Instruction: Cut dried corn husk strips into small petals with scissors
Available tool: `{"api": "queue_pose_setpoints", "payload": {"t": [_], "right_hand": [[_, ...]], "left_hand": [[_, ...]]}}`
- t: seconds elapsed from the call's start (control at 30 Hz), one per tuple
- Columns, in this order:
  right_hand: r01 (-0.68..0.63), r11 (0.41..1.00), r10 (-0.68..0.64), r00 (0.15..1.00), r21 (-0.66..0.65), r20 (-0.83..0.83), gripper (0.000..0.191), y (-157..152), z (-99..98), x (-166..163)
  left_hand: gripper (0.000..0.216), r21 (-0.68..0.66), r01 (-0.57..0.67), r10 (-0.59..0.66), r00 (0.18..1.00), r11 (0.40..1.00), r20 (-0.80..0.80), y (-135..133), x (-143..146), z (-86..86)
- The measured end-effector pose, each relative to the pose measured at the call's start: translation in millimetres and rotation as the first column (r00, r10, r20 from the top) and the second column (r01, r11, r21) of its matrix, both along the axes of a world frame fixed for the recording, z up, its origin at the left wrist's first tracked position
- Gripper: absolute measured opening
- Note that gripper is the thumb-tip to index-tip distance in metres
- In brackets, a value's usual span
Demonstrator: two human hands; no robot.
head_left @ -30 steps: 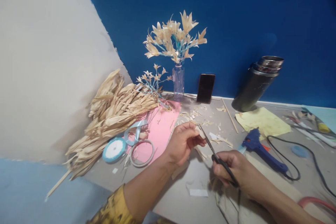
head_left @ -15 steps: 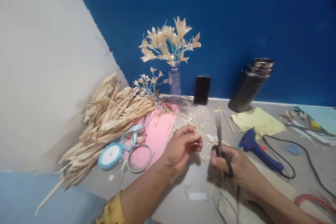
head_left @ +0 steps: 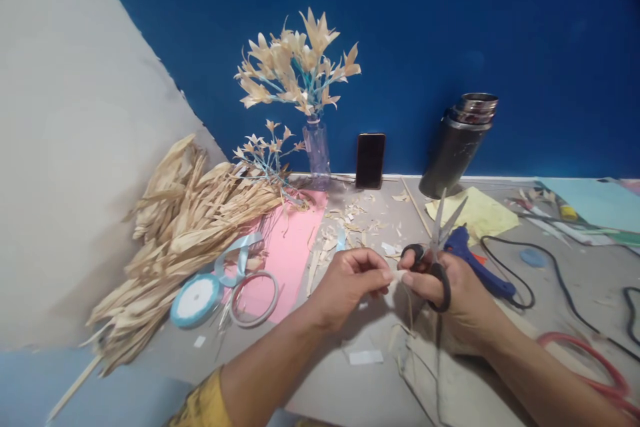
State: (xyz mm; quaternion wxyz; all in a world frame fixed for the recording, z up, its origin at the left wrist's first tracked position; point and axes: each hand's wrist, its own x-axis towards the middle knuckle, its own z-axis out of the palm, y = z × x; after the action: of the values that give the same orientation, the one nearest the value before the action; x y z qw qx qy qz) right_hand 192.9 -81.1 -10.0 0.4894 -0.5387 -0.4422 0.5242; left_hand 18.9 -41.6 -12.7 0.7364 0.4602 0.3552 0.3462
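My left hand (head_left: 357,280) is closed in a pinch on one end of a small pale piece of corn husk (head_left: 399,275). The thumb of my right hand (head_left: 450,287) touches the piece's other side. Looped on the fingers of that same hand is a pair of scissors (head_left: 439,233), its blades parted and pointing up, away from the husk piece. Most of the piece is hidden by my fingertips. Below the hands, thin cords or stems (head_left: 413,360) lie on the table (head_left: 320,380).
Dried husks (head_left: 195,227) lie left, beside blue ribbon (head_left: 197,300) and a tape roll (head_left: 254,299). Behind stand husk flowers (head_left: 300,67) in a clear bottle (head_left: 316,153), a phone (head_left: 370,161) and a dark flask (head_left: 457,147). A blue glue gun (head_left: 480,267) with its cord lies right.
My hands have come together, and my right thumb now meets the husk piece. The scissors, blurred before, now show parted blades. The whole view has shifted slightly.
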Motion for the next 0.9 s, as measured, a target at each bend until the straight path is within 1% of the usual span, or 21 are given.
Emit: {"api": "queue_pose_setpoints", "payload": {"t": [0.07, 0.1, 0.17, 0.2, 0.27, 0.33, 0.37, 0.4, 0.43, 0.5, 0.57, 0.73, 0.9], "right_hand": [[0.027, 1.000, -0.027, 1.000, 0.002, -0.006, 0.034, 1.4, 2.3, 1.9], [0.049, 0.999, -0.049, 0.999, 0.004, -0.014, 0.035, 2.2, 3.3, 2.5], [0.081, 0.997, -0.081, 0.997, 0.006, -0.011, 0.036, 3.1, 4.4, 2.7], [0.072, 0.997, -0.072, 0.997, 0.000, 0.007, 0.036, 2.9, 4.2, 1.9], [-0.017, 1.000, 0.017, 0.998, -0.004, 0.066, 0.042, 1.3, 1.4, -1.5], [-0.177, 0.984, 0.176, 0.979, 0.001, 0.104, 0.053, -1.5, -5.5, -7.2], [-0.244, 0.970, 0.242, 0.966, 0.006, 0.093, 0.058, -2.8, -10.0, -10.6], [-0.292, 0.956, 0.292, 0.955, -0.016, 0.048, 0.061, -4.1, -14.7, -13.9], [-0.319, 0.948, 0.319, 0.948, -0.024, 0.004, 0.064, -5.1, -18.9, -17.0], [-0.373, 0.926, 0.372, 0.928, -0.062, -0.034, 0.066, -6.7, -24.2, -21.9], [-0.394, 0.915, 0.395, 0.919, -0.085, -0.012, 0.067, -7.7, -24.3, -24.5], [-0.409, 0.908, 0.415, 0.908, -0.096, 0.055, 0.066, -8.3, -18.4, -25.3], [-0.404, 0.909, 0.407, 0.913, -0.100, 0.020, 0.062, -7.4, -24.9, -25.2]], "left_hand": [[0.022, 0.013, 0.008, -0.007, 0.999, 1.000, -0.049, -0.3, 0.0, -0.7], [0.022, 0.005, 0.001, 0.000, 0.999, 1.000, -0.049, -0.6, 0.6, -1.3], [0.023, -0.023, -0.050, 0.050, 0.999, 0.998, 0.001, -1.2, 2.6, -2.5], [0.023, -0.038, -0.093, 0.094, 0.995, 0.995, 0.039, -1.2, 3.5, -2.9], [0.023, -0.064, -0.189, 0.195, 0.975, 0.980, 0.102, -0.9, 5.0, -3.0], [0.022, -0.060, -0.273, 0.279, 0.951, 0.960, 0.131, -0.5, 5.9, -2.5], [0.022, -0.051, -0.305, 0.309, 0.941, 0.951, 0.138, -0.5, 6.2, -2.2], [0.022, -0.043, -0.329, 0.331, 0.932, 0.944, 0.145, -0.7, 6.6, -1.9], [0.022, -0.037, -0.346, 0.347, 0.925, 0.938, 0.152, -1.1, 7.1, -1.8], [0.023, -0.036, -0.368, 0.369, 0.915, 0.929, 0.161, -2.0, 8.2, -1.8], [0.023, -0.031, -0.379, 0.379, 0.912, 0.925, 0.159, -2.9, 9.1, -2.0], [0.021, 0.000, -0.373, 0.368, 0.917, 0.928, 0.154, -3.8, 9.5, -1.7], [0.020, -0.001, -0.376, 0.370, 0.913, 0.927, 0.171, -4.8, 8.7, -1.5]]}}
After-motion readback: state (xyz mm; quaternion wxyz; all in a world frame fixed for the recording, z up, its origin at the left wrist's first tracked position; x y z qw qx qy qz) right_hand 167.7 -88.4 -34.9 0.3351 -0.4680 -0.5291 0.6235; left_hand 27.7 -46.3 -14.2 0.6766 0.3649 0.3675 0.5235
